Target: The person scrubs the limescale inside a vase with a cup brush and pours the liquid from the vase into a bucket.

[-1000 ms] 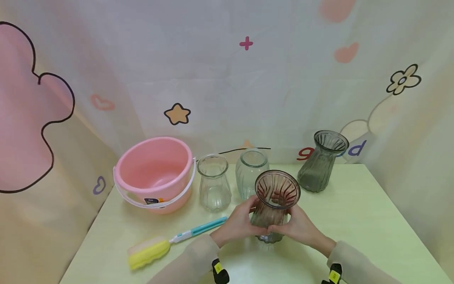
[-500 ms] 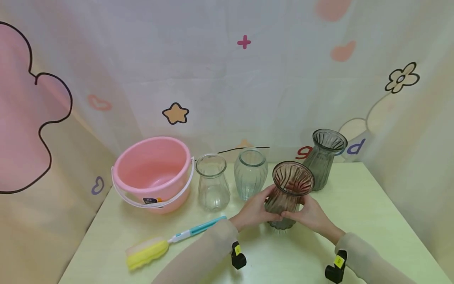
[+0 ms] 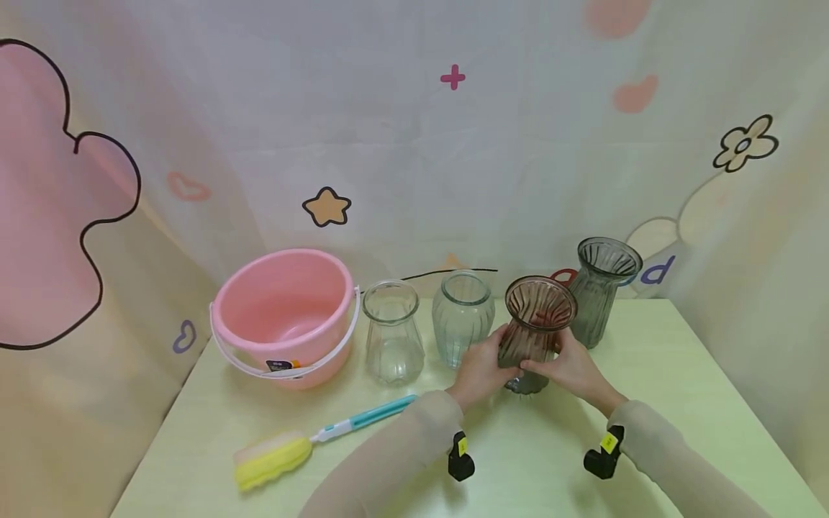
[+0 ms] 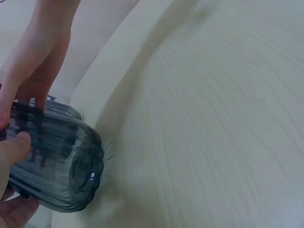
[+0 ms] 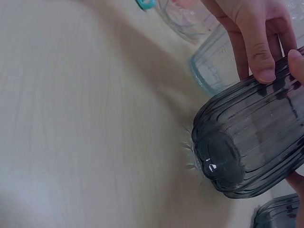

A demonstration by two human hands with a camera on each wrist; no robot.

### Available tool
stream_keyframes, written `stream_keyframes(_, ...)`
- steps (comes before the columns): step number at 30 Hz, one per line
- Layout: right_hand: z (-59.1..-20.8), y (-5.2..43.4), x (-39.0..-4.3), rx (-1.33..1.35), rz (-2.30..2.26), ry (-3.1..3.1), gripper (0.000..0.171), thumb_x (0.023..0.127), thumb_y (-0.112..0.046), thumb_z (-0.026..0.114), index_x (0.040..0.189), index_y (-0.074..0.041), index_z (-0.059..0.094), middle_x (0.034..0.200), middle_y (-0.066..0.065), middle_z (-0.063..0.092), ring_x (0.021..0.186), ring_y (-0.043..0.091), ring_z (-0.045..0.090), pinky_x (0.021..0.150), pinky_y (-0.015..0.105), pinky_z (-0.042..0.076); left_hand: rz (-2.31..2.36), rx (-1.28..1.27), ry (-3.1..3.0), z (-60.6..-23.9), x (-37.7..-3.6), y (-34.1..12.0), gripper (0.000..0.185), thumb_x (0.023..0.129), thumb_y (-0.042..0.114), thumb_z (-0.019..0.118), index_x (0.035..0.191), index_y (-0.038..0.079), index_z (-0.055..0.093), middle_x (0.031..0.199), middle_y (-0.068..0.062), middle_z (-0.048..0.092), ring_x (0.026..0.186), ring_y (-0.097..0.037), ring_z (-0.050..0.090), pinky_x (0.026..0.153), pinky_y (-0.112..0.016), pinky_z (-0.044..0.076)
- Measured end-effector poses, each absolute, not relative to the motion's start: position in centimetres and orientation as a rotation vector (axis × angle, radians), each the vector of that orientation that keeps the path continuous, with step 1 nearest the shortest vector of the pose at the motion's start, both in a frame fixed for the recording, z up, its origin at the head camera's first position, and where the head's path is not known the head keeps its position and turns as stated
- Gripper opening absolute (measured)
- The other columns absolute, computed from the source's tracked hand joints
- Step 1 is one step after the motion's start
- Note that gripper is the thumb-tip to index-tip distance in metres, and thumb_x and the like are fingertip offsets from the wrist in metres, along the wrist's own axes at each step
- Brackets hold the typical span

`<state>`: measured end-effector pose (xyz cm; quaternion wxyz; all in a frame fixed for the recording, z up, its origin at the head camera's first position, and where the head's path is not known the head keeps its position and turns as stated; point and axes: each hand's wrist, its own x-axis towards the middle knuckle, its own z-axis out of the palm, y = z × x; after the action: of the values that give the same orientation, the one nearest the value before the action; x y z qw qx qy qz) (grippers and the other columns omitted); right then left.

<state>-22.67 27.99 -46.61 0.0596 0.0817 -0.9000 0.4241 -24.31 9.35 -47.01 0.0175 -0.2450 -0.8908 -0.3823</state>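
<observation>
Both hands hold a ribbed, smoky brown glass vase [image 3: 526, 347] with a flared rim, upright over the table's right half. My left hand [image 3: 481, 370] grips its left side, and my right hand [image 3: 575, 370] its right side, with the thumbs across the front. In the left wrist view the vase's scalloped base [image 4: 84, 171] is close to the tabletop; whether it touches I cannot tell. Just behind and right stands a similar grey ribbed vase [image 3: 594, 306], partly hidden by the held one. To the left is a clear, round-shouldered glass vase [image 3: 462, 327].
Another clear vase [image 3: 393, 349] with a narrowed neck stands farther left, beside a pink bucket [image 3: 285, 352] with a white handle. A sponge bottle brush [image 3: 275, 460] lies in front of them. A printed curtain [image 3: 388, 144] hangs behind the pale table [image 3: 680, 417].
Both hands have carried the brown vase rightward and farther back, from in front of the round-shouldered clear vase to beside the grey one. The other things have stayed in place.
</observation>
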Motion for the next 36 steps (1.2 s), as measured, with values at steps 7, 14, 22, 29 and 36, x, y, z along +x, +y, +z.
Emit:
stream_keyframes(7, -46.6, 28.5, -23.8, 0.197, 1.282, -2.752, 0.100, 0.072, -0.036, 0.076, 0.145, -0.011, 0.012, 0.142, 0.025, 0.032, 0.126, 0.043, 0.036, 0.094, 0.059, 0.036, -1.188, -0.649, -2.808, -47.3, -24.1, 10.8, 0.074, 0.084, 0.022, 0.066, 0.144, 0.007, 0.024, 0.142, -0.008, 0.040, 0.123, -0.022, 0.048, 0.096, -0.035, 0.043)
stream_keyframes(14, -46.7, 28.7, -24.4, 0.159, 1.365, -2.764, 0.107, 0.074, -0.039, 0.073, 0.148, -0.015, 0.000, 0.149, 0.023, 0.019, 0.133, 0.044, 0.024, 0.101, 0.060, 0.027, -1.176, -0.565, -2.856, -47.1, -24.1, 11.4, 0.073, 0.086, 0.024, 0.064, 0.145, 0.010, 0.023, 0.144, -0.006, 0.039, 0.122, -0.024, 0.049, 0.096, -0.036, 0.044)
stream_keyframes(22, -46.9, 28.4, -24.1, 0.230, 1.454, -2.745, 0.101, 0.081, -0.033, 0.068, 0.147, -0.013, -0.006, 0.151, 0.022, 0.010, 0.136, 0.042, 0.017, 0.103, 0.059, 0.024, -1.138, -0.610, -2.863, -47.4, -24.2, 11.1, 0.079, 0.083, 0.027, 0.067, 0.145, 0.009, 0.021, 0.144, -0.008, 0.038, 0.121, -0.025, 0.050, 0.095, -0.035, 0.044)
stream_keyframes(29, -46.7, 29.5, -23.0, 0.241, 1.302, -2.732, 0.073, 0.090, -0.029, 0.057, 0.142, 0.004, 0.019, 0.139, 0.027, 0.030, 0.126, 0.042, 0.036, 0.098, 0.054, 0.035, -1.048, -0.725, -2.932, -47.6, -23.4, 9.3, 0.075, 0.083, 0.030, 0.066, 0.142, 0.006, 0.027, 0.139, -0.009, 0.044, 0.120, -0.021, 0.050, 0.093, -0.032, 0.045)
stream_keyframes(36, -46.9, 32.0, -22.5, 0.093, 0.982, -2.500, 0.042, 0.089, -0.021, 0.059, 0.123, 0.001, 0.048, 0.115, 0.017, 0.055, 0.100, 0.031, 0.055, 0.079, 0.042, 0.046, -0.869, -0.809, -2.949, -47.9, -22.0, 7.3, 0.061, 0.083, 0.032, 0.065, 0.135, 0.009, 0.042, 0.130, -0.006, 0.052, 0.114, -0.021, 0.054, 0.089, -0.031, 0.047)
